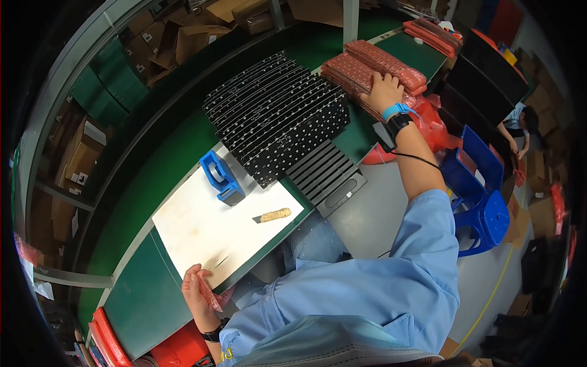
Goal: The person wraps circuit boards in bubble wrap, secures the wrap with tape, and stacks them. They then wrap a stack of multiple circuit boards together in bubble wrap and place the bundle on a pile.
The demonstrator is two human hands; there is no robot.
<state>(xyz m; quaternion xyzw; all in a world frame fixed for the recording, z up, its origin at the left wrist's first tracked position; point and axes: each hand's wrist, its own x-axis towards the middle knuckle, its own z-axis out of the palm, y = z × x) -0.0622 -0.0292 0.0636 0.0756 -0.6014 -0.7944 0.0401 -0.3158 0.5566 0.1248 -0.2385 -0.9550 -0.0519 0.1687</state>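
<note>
Blue sleeves of the person's work coat fill the frame from 5 to 6 o'clock, both forearms running out from there. Left hand (197, 295) sits at about 7 o'clock on the near edge of the white work board (202, 229), fingers curled closed around a crumpled bit of pinkish-red plastic film (211, 298); black band on that wrist. Right hand (383, 92) is stretched out to about 1 o'clock, palm down, fingers spread flat and resting on top of a stack of red bubble-wrap bags (373, 67); whether it actually grips a bag, cannot tell. Right wrist carries a blue wrist strap (396, 110) and a black band, with a thin black cord trailing down the forearm. White work board lies on the green workbench (153, 177) around 8 o'clock from center. On the board: blue tape dispenser (220, 177) near its far edge, and a small knife with a tape-wrapped handle (273, 215) just right of it, apart from both hands. Rows of black perforated strips (275, 113) spread across the bench at 12 o'clock, touching the bag stack's left side. Black ribbed tray (327, 174) overhangs the bench edge just below the strips. Blue plastic stool (480, 202) stands on the grey floor at 3 o'clock. More red bags (431, 33) sit farther off at 1 o'clock.
</note>
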